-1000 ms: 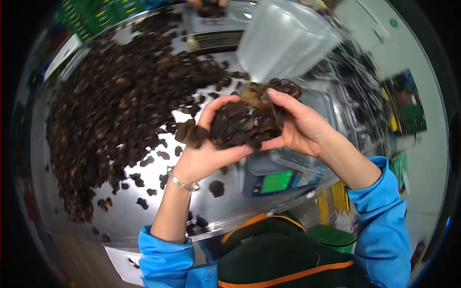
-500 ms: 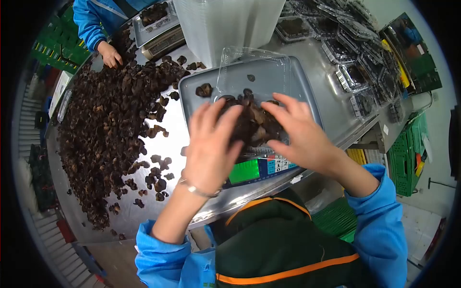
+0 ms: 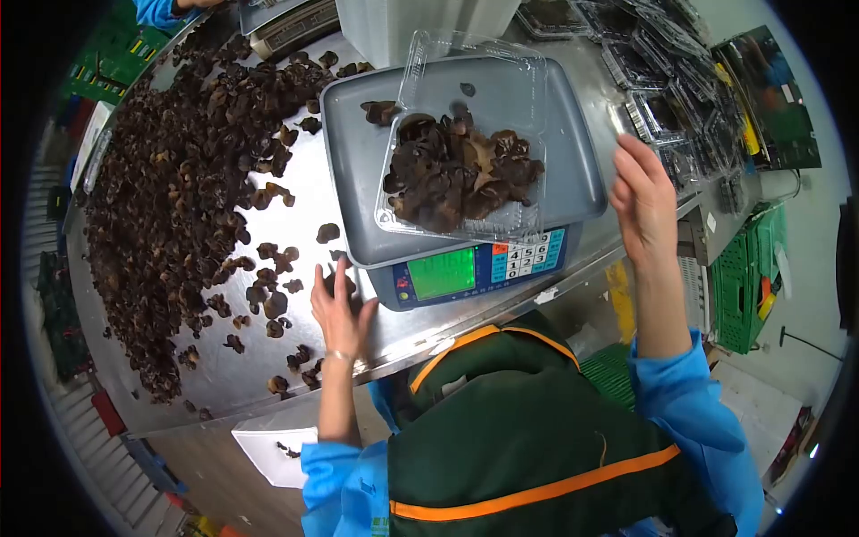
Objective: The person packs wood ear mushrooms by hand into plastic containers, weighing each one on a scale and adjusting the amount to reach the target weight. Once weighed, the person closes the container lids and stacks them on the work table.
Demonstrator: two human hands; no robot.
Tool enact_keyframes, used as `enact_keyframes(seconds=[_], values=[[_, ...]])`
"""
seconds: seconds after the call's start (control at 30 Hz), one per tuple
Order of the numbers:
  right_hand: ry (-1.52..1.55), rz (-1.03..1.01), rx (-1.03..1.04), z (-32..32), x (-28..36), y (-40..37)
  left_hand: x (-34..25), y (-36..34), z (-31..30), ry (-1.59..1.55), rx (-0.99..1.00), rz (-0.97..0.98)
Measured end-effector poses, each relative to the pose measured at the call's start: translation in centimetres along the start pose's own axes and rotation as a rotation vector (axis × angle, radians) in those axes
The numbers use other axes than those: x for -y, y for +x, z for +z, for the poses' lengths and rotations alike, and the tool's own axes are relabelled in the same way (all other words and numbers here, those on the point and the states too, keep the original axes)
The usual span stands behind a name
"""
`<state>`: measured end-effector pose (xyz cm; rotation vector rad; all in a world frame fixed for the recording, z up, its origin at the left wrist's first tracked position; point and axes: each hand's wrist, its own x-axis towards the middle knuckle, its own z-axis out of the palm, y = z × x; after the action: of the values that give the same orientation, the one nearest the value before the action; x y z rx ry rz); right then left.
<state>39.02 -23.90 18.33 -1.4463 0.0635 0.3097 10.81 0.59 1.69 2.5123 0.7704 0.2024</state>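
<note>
An open clear plastic clamshell [image 3: 414, 76] lies on the grey tray of a digital scale [image 3: 488, 273]. Dark wood ear mushrooms [image 3: 461, 174] fill its base, while the lid is folded back away from me. By the scale's front left corner, my left hand [image 3: 338, 318] rests with fingers apart, close to a loose mushroom piece partly hidden by the fingers. My right hand [image 3: 646, 206] is raised off the tray's right side, fingers loosely bent, holding nothing. One loose mushroom piece [image 3: 379, 112] sits on the tray, left of the lid.
A wide pile of wood ear mushrooms [image 3: 170, 197] covers the metal table's left side. Filled clamshells [image 3: 662, 98] are stacked at right. Tall nested clear containers [image 3: 429, 27] stand behind the scale. Another person's blue sleeve [image 3: 157, 11] shows at upper left.
Both hands have come off the mushrooms in the clamshell. The left moved down and left to the table; the right moved away to the right. The view has shifted.
</note>
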Motion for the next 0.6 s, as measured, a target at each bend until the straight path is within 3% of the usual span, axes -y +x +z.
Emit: enact_keyframes(seconds=[0.07,0.13,0.23,0.33,0.4,0.47,0.53,0.6], values=[[-0.033,-0.028,0.069,3.1,1.0,-0.2,2.8,2.0,0.3,-0.040,0.072,0.103],[-0.074,-0.169,0.200,5.4,2.0,-0.5,3.7,2.3,-0.3,-0.256,0.080,0.036],[-0.241,-0.346,0.277,6.2,2.9,-0.7,5.0,0.2,-1.9,-0.201,0.009,-0.043],[-0.324,-0.272,0.242,5.1,1.7,-0.6,7.5,-2.1,-1.6,-0.559,-0.084,-0.409],[-0.338,-0.228,0.223,4.3,0.7,-0.7,7.8,-2.4,-2.1,-0.815,-0.211,-0.520],[-0.435,-0.282,0.140,3.6,-0.4,-0.9,8.3,-2.0,-3.4,-0.616,-0.179,-0.499],[-0.487,-0.305,0.196,2.4,-1.0,-0.4,7.1,-0.7,-4.5,-0.573,-0.120,-0.501],[-0.696,-0.337,0.218,2.1,-1.3,0.0,4.6,1.4,-5.7,-0.120,-0.097,-0.181]])
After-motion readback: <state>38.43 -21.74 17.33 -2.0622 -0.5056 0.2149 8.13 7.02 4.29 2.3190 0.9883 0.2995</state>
